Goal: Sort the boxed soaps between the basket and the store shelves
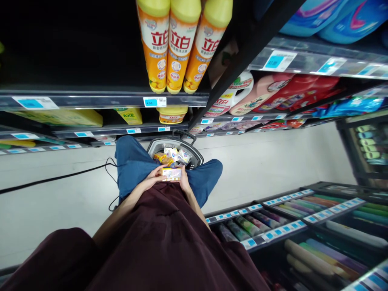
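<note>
A small white, yellow-edged packet point(171, 174) lies flat between my two hands, close to my lap. My left hand point(153, 178) grips its left end, fingers curled along the edge. At the opposite end my right hand point(183, 178) is closed on the same packet. Just beyond my hands, between my knees, stands a grey shopping basket point(198, 155) with a dark handle. Inside it are several small white packets point(183, 157) and orange-yellow packets point(163, 159). The print on the held packet is too small to read.
Three orange dish soap bottles point(178, 48) stand on the shelf ahead, with yellow bottles point(129, 116) lower down. Detergent jugs point(232, 97) fill shelves to the right. Another shelf point(273, 226) lies behind on the right. A black cable point(60, 178) crosses the pale floor point(257, 161).
</note>
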`<action>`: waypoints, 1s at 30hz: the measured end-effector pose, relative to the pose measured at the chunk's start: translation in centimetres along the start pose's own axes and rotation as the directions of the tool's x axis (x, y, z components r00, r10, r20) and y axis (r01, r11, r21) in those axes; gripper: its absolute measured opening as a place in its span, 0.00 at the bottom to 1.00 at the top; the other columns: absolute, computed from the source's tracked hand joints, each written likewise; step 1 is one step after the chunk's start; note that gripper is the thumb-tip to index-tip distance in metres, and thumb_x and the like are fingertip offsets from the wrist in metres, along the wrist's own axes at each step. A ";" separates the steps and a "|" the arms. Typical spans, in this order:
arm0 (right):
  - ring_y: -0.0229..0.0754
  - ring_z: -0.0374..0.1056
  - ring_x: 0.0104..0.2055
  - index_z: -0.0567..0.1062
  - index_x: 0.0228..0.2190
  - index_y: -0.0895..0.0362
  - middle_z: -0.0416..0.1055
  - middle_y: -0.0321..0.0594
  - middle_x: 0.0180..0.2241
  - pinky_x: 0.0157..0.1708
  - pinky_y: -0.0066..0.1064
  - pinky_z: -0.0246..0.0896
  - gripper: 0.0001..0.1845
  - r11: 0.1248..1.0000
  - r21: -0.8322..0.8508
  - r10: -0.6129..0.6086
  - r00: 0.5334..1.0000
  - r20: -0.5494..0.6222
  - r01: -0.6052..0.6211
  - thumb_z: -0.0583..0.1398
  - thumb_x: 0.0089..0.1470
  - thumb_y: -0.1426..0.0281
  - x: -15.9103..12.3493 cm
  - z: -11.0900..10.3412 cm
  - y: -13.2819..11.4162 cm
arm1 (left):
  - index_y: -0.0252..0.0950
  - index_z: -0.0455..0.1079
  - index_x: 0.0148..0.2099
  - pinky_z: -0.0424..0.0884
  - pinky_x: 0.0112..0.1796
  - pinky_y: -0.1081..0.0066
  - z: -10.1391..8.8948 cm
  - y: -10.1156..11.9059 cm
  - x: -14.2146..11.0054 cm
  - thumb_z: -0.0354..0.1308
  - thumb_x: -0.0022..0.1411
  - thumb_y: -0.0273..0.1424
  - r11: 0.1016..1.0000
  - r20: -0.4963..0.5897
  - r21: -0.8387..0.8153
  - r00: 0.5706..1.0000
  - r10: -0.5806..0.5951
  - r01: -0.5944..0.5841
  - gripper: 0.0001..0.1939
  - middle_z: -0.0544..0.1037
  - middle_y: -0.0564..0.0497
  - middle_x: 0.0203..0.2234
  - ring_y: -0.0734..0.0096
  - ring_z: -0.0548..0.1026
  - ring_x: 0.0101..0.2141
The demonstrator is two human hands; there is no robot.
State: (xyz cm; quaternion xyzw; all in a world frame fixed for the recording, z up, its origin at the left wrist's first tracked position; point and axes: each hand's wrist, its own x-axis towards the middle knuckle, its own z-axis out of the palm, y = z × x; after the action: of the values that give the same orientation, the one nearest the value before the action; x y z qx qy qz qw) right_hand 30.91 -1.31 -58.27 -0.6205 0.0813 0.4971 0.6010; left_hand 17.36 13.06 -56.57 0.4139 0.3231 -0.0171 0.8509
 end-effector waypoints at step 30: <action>0.48 0.81 0.38 0.75 0.50 0.58 0.81 0.49 0.44 0.27 0.37 0.79 0.37 1.000 -0.001 0.012 1.000 -0.013 -0.013 0.44 0.66 0.43 0.9 -0.3 0.8 | 0.41 0.70 0.61 0.73 0.49 0.59 -0.5 -0.8 0.7 0.66 0.60 0.45 0.982 -0.009 -0.180 0.998 -0.064 0.061 0.30 0.79 0.43 0.55 0.52 0.76 0.54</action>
State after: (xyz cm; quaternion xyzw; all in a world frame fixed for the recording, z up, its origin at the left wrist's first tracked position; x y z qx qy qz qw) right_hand 30.97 -1.35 -59.48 -0.6237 0.0889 0.4967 0.5970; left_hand 17.40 13.08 -57.79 0.3250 0.3425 -0.0113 0.8814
